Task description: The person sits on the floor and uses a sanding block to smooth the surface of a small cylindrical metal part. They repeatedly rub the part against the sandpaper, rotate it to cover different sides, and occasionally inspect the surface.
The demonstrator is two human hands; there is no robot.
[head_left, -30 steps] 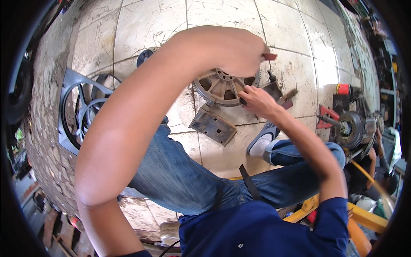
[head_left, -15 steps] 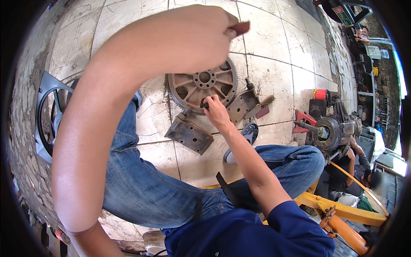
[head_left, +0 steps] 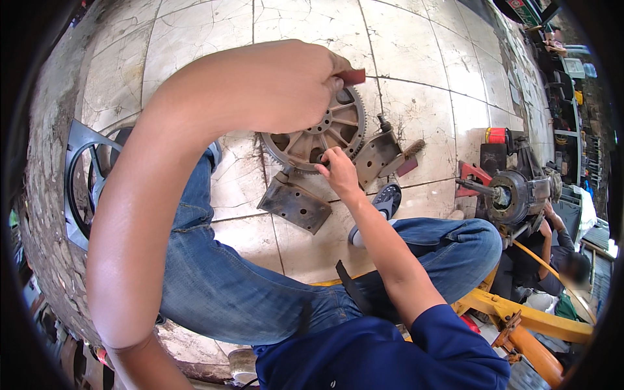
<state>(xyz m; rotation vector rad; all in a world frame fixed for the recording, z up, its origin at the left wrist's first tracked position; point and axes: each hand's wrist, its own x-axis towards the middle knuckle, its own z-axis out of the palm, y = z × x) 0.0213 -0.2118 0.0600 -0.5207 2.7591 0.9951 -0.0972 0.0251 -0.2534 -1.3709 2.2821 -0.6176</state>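
A spoked flywheel (head_left: 346,132) with a toothed rim lies tilted on two dark steel brackets, a left bracket (head_left: 300,206) and a right bracket (head_left: 376,159). My left hand (head_left: 299,88) reaches over its far side, closed on a folded reddish-brown piece of sandpaper (head_left: 353,77). That arm hides the far left part of the flywheel, and I cannot tell whether the sandpaper touches it. At the near rim, my right hand (head_left: 340,174) is bent round the flywheel's edge, gripping it.
A wire brush (head_left: 413,149) rests by the right bracket, over another reddish piece (head_left: 407,168). To the right stand a red stand (head_left: 469,179) and an axle hub assembly (head_left: 510,195), where another person (head_left: 552,240) works. A grey metal frame (head_left: 77,185) is at left.
My left hand has come down toward the flywheel with the sandpaper. My right hand keeps to the near rim. The whole view has shifted slightly.
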